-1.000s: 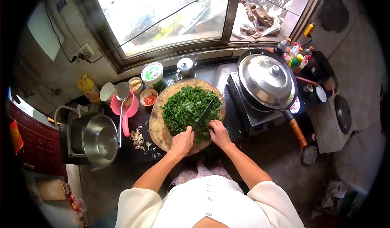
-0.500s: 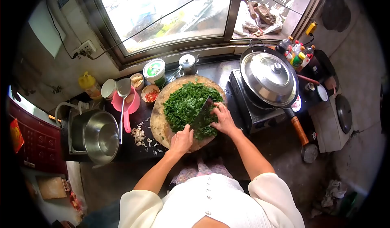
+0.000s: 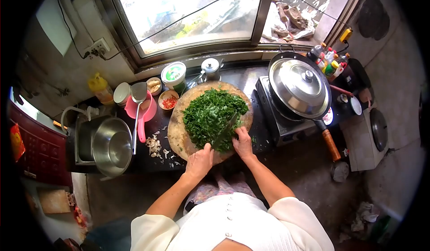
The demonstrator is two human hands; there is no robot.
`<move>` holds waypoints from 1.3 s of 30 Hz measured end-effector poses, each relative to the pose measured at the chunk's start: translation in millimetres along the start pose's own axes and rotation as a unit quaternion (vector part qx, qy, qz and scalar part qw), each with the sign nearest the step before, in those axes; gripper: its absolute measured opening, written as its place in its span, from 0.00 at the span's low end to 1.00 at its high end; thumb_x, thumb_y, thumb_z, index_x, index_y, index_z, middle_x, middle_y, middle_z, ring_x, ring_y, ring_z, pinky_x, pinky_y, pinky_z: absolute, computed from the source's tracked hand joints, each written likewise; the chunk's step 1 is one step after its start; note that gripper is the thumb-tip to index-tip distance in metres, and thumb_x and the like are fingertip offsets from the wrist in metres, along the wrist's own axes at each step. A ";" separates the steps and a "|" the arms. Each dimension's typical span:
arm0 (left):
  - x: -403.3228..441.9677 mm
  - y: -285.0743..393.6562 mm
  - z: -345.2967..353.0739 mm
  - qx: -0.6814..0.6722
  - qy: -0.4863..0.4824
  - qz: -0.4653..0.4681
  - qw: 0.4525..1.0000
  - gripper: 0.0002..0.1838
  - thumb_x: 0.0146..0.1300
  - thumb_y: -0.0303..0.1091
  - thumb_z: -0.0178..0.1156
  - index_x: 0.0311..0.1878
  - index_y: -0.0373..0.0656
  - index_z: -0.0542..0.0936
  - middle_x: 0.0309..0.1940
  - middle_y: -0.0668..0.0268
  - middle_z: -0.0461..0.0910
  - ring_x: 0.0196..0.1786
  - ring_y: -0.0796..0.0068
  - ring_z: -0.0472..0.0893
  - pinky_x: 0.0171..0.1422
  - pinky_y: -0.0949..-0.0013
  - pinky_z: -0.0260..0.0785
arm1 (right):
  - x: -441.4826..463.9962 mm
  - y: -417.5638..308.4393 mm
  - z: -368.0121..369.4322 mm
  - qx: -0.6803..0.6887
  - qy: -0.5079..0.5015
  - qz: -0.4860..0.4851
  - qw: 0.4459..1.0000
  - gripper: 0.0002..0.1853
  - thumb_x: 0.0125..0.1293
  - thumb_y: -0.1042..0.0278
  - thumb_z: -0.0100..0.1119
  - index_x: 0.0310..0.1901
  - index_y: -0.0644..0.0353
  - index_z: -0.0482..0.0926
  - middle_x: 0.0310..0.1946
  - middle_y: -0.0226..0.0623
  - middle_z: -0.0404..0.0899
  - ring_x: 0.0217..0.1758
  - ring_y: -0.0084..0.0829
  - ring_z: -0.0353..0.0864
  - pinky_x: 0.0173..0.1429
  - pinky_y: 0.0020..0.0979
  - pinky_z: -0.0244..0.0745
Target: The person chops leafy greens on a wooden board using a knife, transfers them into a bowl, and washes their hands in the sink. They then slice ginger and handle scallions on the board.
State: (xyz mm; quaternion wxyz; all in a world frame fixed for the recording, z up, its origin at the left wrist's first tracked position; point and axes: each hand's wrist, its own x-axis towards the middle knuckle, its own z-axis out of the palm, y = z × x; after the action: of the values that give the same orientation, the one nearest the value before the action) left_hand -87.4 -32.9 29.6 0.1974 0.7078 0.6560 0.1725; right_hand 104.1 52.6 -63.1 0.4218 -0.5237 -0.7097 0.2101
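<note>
Chopped leafy greens (image 3: 210, 112) lie heaped on a round wooden chopping board (image 3: 178, 130). My left hand (image 3: 199, 163) is closed at the near end of a dark-bladed kitchen knife (image 3: 226, 132), whose handle is hidden in my grip. The blade slants away to the upper right, low against the greens. On the blade's right side, my right hand (image 3: 243, 142) rests at the heap's near right edge, fingers bent, thumb apart from them. Nothing shows held in it.
Left of the board are a bowl of chopped red chilli (image 3: 169, 102), a pink ladle-like scoop (image 3: 141, 128), garlic peelings (image 3: 153, 146) and a steel basin (image 3: 112, 148) by the sink. To the right, a lidded wok (image 3: 300, 85) sits on a gas stove (image 3: 286, 134), its handle pointing toward me.
My right hand has moved down toward me along the heap's right side, its fingers drawn closer together. The knife has shifted slightly toward me and lies lower in the greens. The view has shifted a little.
</note>
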 end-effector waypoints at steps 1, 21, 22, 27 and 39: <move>-0.8 -0.2 2.3 0.014 -0.013 0.000 1.000 0.10 0.71 0.38 0.53 0.41 0.41 0.68 0.23 0.46 0.80 0.30 0.39 0.81 0.34 0.43 0.74 | -1.3 -1.5 -4.8 0.006 -0.008 0.002 1.000 0.12 0.50 0.82 0.60 0.39 0.64 0.75 0.37 0.48 0.75 0.45 0.52 0.77 0.48 0.42 0.73; 7.5 5.1 31.1 0.004 0.042 -0.018 0.999 0.11 0.70 0.39 0.54 0.42 0.41 0.69 0.25 0.47 0.81 0.31 0.40 0.82 0.35 0.43 0.74 | -14.6 -2.2 -3.9 -0.056 -0.069 -0.086 0.992 0.20 0.50 0.82 0.63 0.47 0.65 0.75 0.50 0.50 0.71 0.52 0.53 0.73 0.56 0.43 0.73; 6.3 7.2 24.7 0.006 0.057 -0.014 0.998 0.11 0.71 0.39 0.53 0.41 0.41 0.69 0.25 0.48 0.81 0.31 0.40 0.82 0.35 0.43 0.74 | -14.7 -4.9 -4.2 -0.037 -0.051 -0.051 0.997 0.16 0.49 0.84 0.61 0.42 0.64 0.75 0.44 0.49 0.72 0.50 0.52 0.74 0.53 0.44 0.73; -6.4 17.4 19.7 0.038 -0.025 -0.025 0.999 0.09 0.71 0.38 0.52 0.40 0.42 0.68 0.25 0.47 0.81 0.31 0.40 0.82 0.36 0.42 0.74 | -17.0 8.2 -16.1 -0.010 -0.062 -0.083 0.995 0.12 0.49 0.85 0.60 0.36 0.63 0.75 0.36 0.45 0.76 0.48 0.49 0.76 0.51 0.42 0.74; 4.0 19.4 19.1 0.014 -0.006 -0.024 1.000 0.09 0.71 0.39 0.52 0.43 0.43 0.69 0.25 0.47 0.81 0.31 0.40 0.82 0.36 0.43 0.73 | -26.1 -1.4 -33.6 0.000 -0.033 -0.041 0.999 0.10 0.53 0.84 0.59 0.37 0.63 0.76 0.36 0.46 0.77 0.42 0.49 0.79 0.45 0.41 0.76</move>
State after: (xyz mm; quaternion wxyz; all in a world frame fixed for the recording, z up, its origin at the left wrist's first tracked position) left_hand -60.7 -31.2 22.9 0.1955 0.6953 0.6741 0.1548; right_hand 133.4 23.3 -53.3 0.4064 -0.4864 -0.7443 0.2102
